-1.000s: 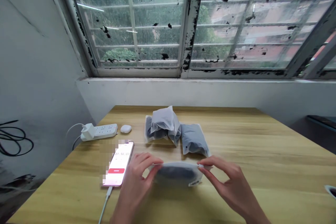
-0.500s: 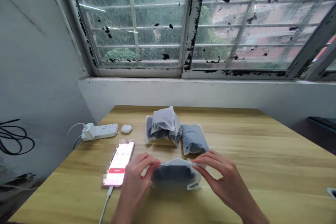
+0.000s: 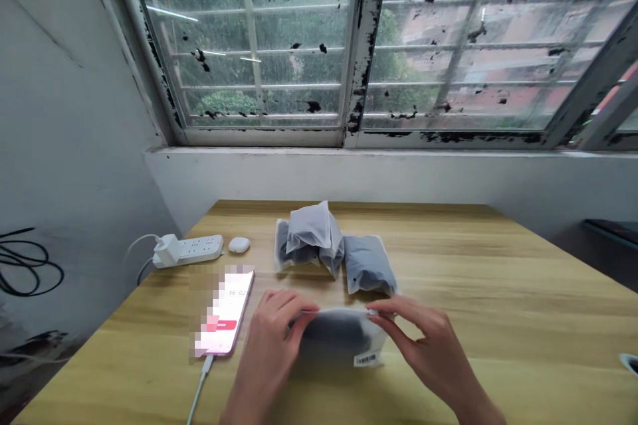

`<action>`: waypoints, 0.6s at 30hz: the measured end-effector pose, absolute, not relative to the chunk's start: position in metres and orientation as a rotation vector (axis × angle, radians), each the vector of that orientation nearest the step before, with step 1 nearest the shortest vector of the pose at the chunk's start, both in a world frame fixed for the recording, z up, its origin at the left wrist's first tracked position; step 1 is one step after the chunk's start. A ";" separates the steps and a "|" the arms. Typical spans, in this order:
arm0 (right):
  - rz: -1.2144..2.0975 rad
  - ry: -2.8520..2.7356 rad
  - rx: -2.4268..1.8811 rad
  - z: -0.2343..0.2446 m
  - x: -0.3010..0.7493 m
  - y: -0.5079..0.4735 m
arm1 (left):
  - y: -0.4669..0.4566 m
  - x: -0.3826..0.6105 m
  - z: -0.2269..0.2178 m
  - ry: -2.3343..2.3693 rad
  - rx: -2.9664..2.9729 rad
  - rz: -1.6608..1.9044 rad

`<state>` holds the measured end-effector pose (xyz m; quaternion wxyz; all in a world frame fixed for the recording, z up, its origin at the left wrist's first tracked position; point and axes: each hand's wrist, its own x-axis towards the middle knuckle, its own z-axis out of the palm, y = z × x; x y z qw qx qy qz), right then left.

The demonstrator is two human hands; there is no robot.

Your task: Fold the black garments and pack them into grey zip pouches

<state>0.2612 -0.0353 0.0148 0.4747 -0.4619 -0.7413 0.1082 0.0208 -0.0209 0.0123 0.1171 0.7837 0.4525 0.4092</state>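
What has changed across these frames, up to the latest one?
The left hand and right hand have moved inward, closer together, both still gripping the top edge of the frosted plastic bag. The bag's barcode label has shifted toward the person. Nothing was let go. The other frosted bags, the phone and the power strip stayed where they were.

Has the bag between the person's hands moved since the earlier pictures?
Yes, the bag moved a little toward the person: its barcode label sits lower against the phone.
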 end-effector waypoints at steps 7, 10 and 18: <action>0.216 -1.858 -1.098 0.017 0.261 -0.035 | -0.019 0.026 0.011 1.367 2.350 1.250; 0.159 -1.870 -1.084 0.019 0.256 -0.036 | -0.017 0.025 0.012 1.354 2.359 1.266; 0.115 -1.917 -1.065 0.018 0.238 -0.033 | -0.017 0.024 0.018 1.329 2.298 1.256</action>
